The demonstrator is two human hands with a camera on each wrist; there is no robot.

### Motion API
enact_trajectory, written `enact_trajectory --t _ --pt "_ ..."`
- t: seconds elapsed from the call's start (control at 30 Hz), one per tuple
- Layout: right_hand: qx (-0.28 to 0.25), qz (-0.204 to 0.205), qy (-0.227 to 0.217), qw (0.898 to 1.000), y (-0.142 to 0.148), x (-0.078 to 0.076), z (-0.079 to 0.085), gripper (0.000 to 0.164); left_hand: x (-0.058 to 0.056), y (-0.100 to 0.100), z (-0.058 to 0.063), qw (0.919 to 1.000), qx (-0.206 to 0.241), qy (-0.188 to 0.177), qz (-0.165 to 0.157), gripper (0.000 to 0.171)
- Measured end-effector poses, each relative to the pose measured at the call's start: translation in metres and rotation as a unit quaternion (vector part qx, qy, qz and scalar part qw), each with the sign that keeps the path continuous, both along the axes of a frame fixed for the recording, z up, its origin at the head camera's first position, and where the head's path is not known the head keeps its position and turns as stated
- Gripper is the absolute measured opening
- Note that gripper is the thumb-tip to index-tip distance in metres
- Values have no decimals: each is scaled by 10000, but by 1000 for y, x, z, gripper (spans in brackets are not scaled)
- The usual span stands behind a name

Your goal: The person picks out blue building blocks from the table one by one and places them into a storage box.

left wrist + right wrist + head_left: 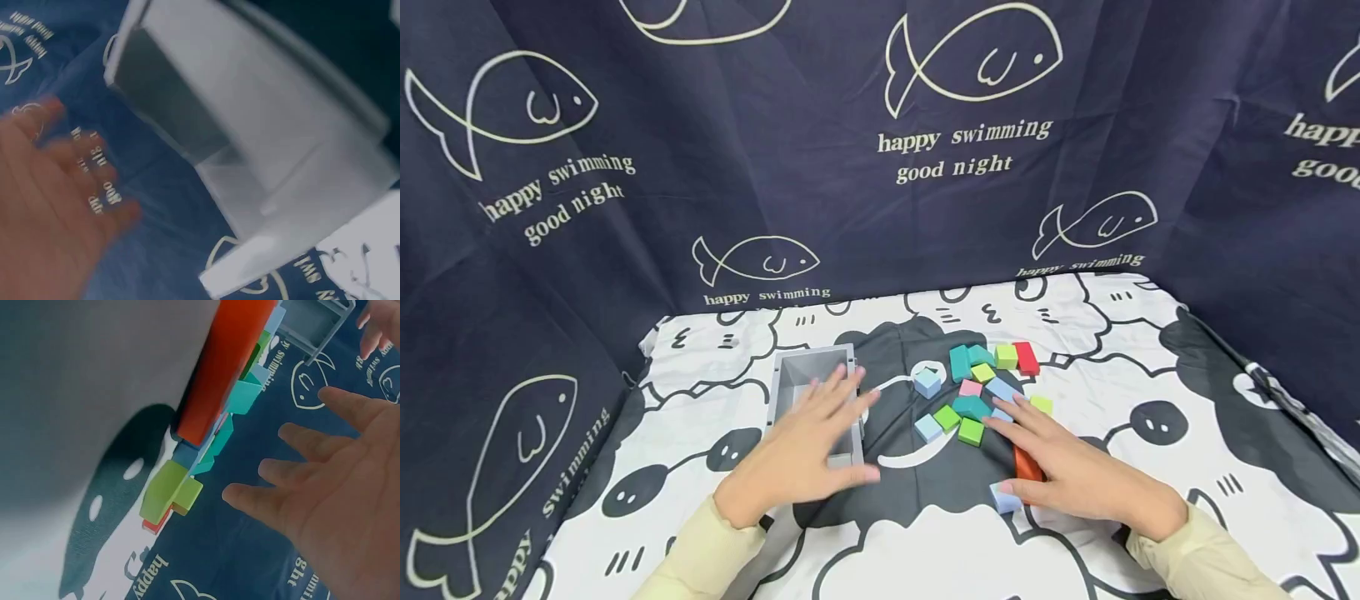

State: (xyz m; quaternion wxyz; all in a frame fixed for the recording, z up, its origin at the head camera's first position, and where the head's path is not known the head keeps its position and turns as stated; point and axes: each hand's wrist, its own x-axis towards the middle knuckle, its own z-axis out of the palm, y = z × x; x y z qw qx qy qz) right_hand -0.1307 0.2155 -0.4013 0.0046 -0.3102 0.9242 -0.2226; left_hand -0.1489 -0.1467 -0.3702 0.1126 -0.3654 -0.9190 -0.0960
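My left hand (797, 454) is spread over a grey open-topped box (810, 364), hiding part of it in the head view. In the left wrist view, the fingers are apart from the box (250, 112) with nothing in them. To the right, my right hand (1067, 467) hovers with straight fingers over the near side of a group of coloured blocks. It partly covers an orange-red block (1026, 463), and its thumb overlaps a light blue cube (1004, 498). In the right wrist view, the spread fingers hold nothing, and the orange-red block (225, 375) appears beside them.
Several blocks lie on the patterned cloth (955, 550): a red one (1027, 358) at the back, a teal one (960, 363), a pink one (970, 388), a green one (971, 432) and a light blue cube (927, 382) nearer the box. A dark curtain (850, 192) hangs behind.
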Motion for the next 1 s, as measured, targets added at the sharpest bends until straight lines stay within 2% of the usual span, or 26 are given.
enact_trajectory --t 0.17,0.27,0.37,0.43,0.53,0.63,0.8,1.0 --pt "141 -115 102 9998 0 -1 2 72 -5 -13 14 9928 520 539 935 66" --pt "157 -129 116 9997 1 -1 6 72 -10 -22 21 9855 799 556 1392 58" --pt "129 -160 177 9996 1 -1 12 71 -15 -32 27 9726 1117 307 2016 53" --pt "128 -192 203 9995 0 -2 16 71 -19 -40 29 9609 1310 9 2439 50" --pt "181 -228 225 9993 0 -4 20 70 -24 -52 28 9443 1332 -506 2965 46" --pt "150 -177 317 9992 1 -4 22 63 -29 -60 23 9382 1179 -977 3105 42" --pt "-18 156 557 9983 0 -6 20 45 -34 -63 18 9372 998 -1404 3033 41" --pt "9 419 178 9990 -4 -5 17 37 -37 -63 14 9295 1089 -1834 3009 42"
